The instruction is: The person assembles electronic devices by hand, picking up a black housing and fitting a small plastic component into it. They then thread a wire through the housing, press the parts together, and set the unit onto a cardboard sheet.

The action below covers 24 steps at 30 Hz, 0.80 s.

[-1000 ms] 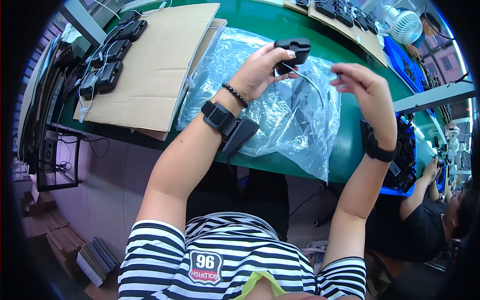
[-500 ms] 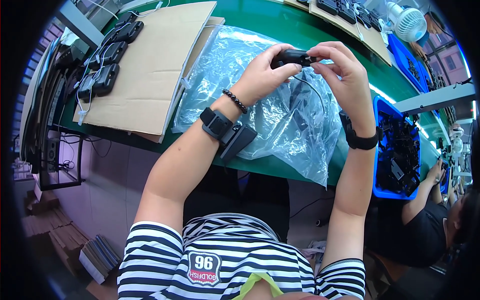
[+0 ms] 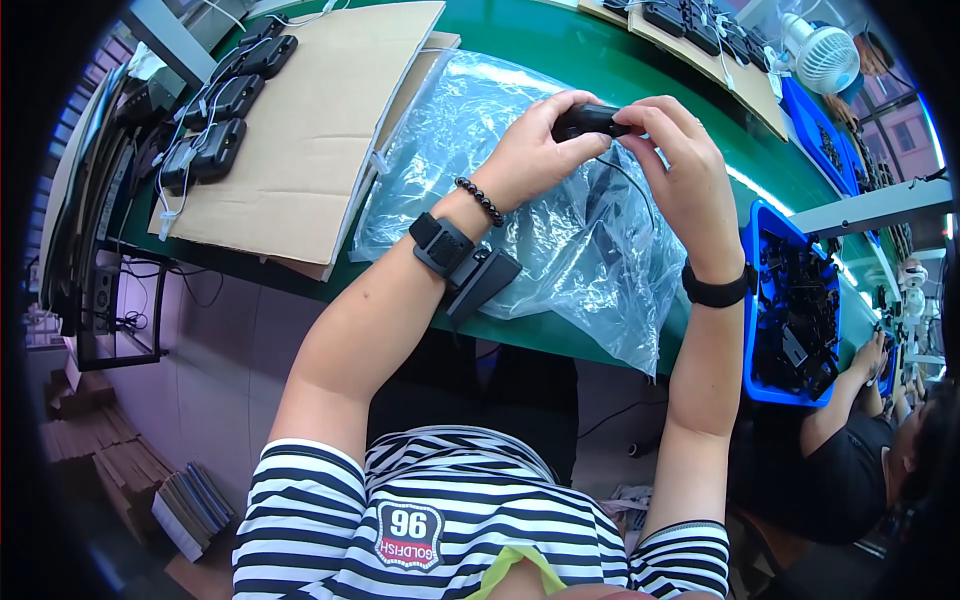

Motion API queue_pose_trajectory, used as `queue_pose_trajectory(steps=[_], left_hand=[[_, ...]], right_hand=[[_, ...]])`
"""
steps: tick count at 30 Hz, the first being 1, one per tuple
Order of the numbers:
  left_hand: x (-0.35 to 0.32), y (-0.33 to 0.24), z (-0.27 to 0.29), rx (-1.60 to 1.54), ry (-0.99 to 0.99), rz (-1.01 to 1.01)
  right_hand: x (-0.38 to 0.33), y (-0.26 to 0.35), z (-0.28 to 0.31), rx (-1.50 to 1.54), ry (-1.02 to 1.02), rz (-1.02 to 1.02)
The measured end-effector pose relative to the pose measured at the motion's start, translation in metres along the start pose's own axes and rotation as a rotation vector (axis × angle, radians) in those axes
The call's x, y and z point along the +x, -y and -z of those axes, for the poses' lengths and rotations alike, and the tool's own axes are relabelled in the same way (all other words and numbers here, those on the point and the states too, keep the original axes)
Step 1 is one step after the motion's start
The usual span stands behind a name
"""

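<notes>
My left hand point(image 3: 535, 150) is wrapped round a small black plastic device point(image 3: 590, 120) with a rounded body, held above a clear plastic bag point(image 3: 440, 130). At the device's right end, the thumb and fingers of my right hand point(image 3: 692, 175) are pressed together; they cover that end, so whatever small part they may pinch is hidden. A thin dark cable point(image 3: 640, 185) hangs in a curve below the device, and its upper end disappears near the fingers.
Cardboard sheets point(image 3: 300, 140) lie at left on the green table point(image 3: 510, 35), with several cabled black devices point(image 3: 222, 148) along their far-left edge. A blue bin point(image 3: 748, 345) of black parts stands at right, beside a metal bar point(image 3: 870, 207). A white fan point(image 3: 825, 60) and a co-worker point(image 3: 840, 450) are farther right.
My right fingers have closed in against the device's right end, hiding the part that showed there before. The device has tilted slightly in my left hand.
</notes>
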<state>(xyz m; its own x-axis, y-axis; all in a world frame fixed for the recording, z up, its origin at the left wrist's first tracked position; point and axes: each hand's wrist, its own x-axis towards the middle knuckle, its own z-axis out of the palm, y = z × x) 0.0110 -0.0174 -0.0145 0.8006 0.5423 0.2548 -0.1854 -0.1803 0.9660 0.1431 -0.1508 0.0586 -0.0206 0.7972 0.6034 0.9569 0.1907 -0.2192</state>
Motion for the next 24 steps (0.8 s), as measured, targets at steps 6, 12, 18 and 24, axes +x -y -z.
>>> queue_pose_trajectory(steps=[6,12,18,24], left_hand=[[0.001,-0.005,0.001,0.040,0.039,0.025],[-0.001,-0.005,0.001,0.060,0.043,-0.003],[0.003,0.006,0.000,0.091,0.006,0.016],[0.003,0.013,-0.001,-0.043,-0.080,-0.023]], right_hand=[[0.000,0.001,-0.010,-0.125,-0.038,0.036],[-0.002,-0.005,-0.012,-0.219,-0.027,-0.026],[-0.002,-0.010,-0.020,-0.378,0.071,-0.209],[0.001,-0.011,-0.016,0.079,-0.133,-0.118]])
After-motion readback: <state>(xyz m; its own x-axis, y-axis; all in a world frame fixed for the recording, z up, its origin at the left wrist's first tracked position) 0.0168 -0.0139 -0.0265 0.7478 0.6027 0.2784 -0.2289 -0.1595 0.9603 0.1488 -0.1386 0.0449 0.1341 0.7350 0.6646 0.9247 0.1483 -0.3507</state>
